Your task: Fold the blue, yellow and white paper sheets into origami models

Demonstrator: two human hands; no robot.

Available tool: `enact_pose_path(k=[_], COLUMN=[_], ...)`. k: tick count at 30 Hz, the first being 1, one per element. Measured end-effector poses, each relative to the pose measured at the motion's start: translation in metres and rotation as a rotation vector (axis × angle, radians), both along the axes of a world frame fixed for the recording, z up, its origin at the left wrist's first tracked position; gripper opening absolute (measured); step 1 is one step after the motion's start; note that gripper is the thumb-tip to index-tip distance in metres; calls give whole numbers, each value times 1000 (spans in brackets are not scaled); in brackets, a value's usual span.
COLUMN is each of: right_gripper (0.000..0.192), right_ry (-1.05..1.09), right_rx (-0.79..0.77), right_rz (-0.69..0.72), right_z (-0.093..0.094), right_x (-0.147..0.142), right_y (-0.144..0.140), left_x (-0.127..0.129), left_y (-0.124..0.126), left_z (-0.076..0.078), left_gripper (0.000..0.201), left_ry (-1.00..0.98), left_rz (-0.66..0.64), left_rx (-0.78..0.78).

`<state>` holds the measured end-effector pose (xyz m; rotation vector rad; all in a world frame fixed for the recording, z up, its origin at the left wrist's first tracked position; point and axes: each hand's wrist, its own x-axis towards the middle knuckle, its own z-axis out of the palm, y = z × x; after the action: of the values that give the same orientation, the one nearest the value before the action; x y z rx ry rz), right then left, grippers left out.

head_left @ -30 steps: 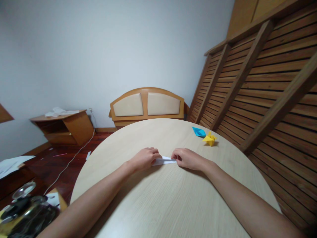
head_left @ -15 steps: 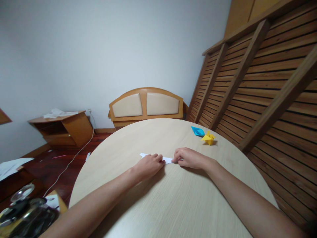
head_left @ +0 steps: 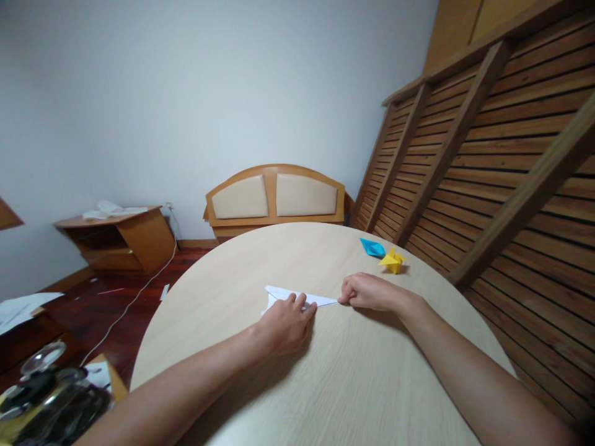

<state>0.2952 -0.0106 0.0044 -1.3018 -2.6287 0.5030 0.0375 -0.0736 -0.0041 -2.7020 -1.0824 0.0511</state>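
A white sheet of folded paper (head_left: 284, 292) lies on the round table (head_left: 372, 384), long and narrow, tapering to a point on the right. My left hand (head_left: 289, 322) rests over its middle, fingers spread and pressing it to the tabletop. At the tapered tip, my right hand (head_left: 365, 292) is closed, with thumb and forefinger on the paper's end. The palm side of both hands is hidden. Beyond my right hand sit a blue folded-paper boat (head_left: 373, 248) and a yellow folded-paper bird (head_left: 393, 261).
Slatted wooden panels (head_left: 493, 161) lean along the table's right side. A padded headboard (head_left: 274, 195) stands behind it. To the left are a low cabinet (head_left: 116, 241) with papers on top, a white cable (head_left: 149, 285) on the floor and a dark bag-like object (head_left: 65, 402).
My right hand has slid a little to the right along the paper to its tip. My left hand's fingers have spread, and more of the paper shows.
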Motion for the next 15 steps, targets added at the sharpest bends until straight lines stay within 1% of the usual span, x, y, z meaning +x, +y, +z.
enact_pose_path(k=[3,7,10,15], right_gripper=[28,33,29,21], right_ry=[-22,-19,-19,-73], right_rx=[29,162,216,238], right_rz=[4,84,132,128], right_z=[1,3,5,12], right_x=[1,-11,-24,-34], right_y=[-1,-10,-17,-24], left_x=[2,0,-7,-21], left_y=[-2,3,14,37], left_z=[-2,-3,-6,-14], left_gripper=[47,48,50,51], left_ry=[-14,-33,-60,-110], left_rz=[40,79,81,60], left_rx=[17,22,24,-36])
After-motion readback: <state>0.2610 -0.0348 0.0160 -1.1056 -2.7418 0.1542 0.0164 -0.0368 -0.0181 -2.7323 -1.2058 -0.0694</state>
